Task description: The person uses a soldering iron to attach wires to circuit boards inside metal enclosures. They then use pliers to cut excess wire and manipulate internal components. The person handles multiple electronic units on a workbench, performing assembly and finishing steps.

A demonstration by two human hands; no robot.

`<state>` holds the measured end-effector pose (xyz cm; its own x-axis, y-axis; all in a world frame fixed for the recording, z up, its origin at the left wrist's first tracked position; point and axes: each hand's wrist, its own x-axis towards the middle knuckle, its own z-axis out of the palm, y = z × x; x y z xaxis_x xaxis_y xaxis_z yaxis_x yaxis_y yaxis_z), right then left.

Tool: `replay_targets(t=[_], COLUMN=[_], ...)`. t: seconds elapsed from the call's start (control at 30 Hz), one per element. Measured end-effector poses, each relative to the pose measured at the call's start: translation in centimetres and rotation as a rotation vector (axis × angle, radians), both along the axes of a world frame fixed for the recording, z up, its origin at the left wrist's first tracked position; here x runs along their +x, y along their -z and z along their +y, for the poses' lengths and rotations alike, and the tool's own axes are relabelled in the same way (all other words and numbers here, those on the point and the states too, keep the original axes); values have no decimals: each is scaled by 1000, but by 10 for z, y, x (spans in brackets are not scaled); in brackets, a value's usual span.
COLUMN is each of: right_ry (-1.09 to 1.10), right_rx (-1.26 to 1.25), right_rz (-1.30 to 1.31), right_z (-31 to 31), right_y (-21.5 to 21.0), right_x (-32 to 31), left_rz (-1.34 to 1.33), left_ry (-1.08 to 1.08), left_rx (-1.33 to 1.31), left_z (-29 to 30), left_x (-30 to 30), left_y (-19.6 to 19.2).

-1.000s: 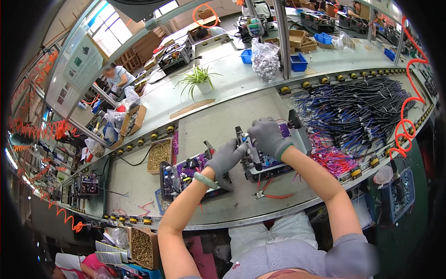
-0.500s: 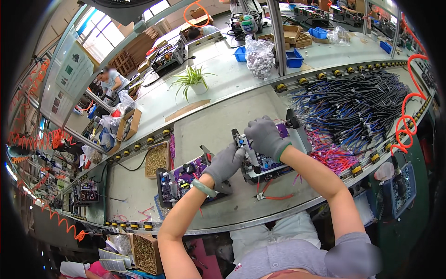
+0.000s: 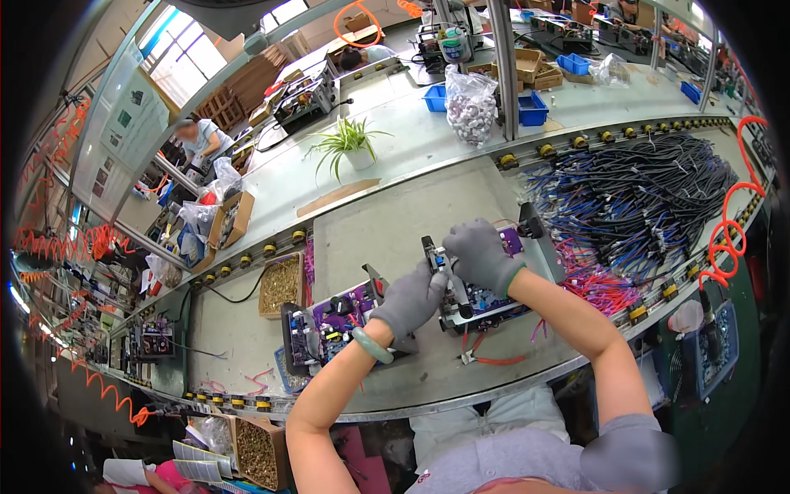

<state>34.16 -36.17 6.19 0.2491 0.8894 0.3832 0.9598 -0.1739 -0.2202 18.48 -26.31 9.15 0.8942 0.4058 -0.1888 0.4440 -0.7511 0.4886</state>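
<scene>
Both my hands wear grey gloves and work at a circuit board unit (image 3: 512, 240) with a purple board in a metal chassis. My left hand (image 3: 411, 300) is closed at the unit's black end panel (image 3: 462, 308), its thumb against the panel's inner side. My right hand (image 3: 480, 257) lies over the board with its fingers curled in near the same panel; whatever they pinch is hidden. A second circuit board unit (image 3: 339, 317), also purple, sits left of my left hand, partly behind my wrist. Red-handled cutters (image 3: 494, 360) rest on the bench just in front of the unit.
A large heap of black cables (image 3: 642, 193) covers the bench at right, with pink and red wires (image 3: 594, 278) beside it. A box of small brass-coloured parts (image 3: 281, 286) stands at left. Beyond the roller rail are a potted plant (image 3: 359, 155) and a coiled orange hose (image 3: 735, 226).
The whole view has shifted slightly, so the bench appears a little lower and further right. Both hands stay at the same unit, with little visible change in their grip.
</scene>
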Motion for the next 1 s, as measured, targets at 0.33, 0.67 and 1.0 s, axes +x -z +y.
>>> replay_targets(t=[0.33,0.67,1.0], right_ry=[-50,194,67], right_rx=[-324,-440,-111], right_rz=[252,225,338], right_z=[11,3,-56], right_y=[-48,-31,-39], right_x=[26,100,76], left_rz=[-62,-64,-99], left_ry=[-2,-15,-28], left_rx=[-83,-39,-59], left_z=[5,3,3], left_x=[-7,1,2], left_y=[-3,1,6])
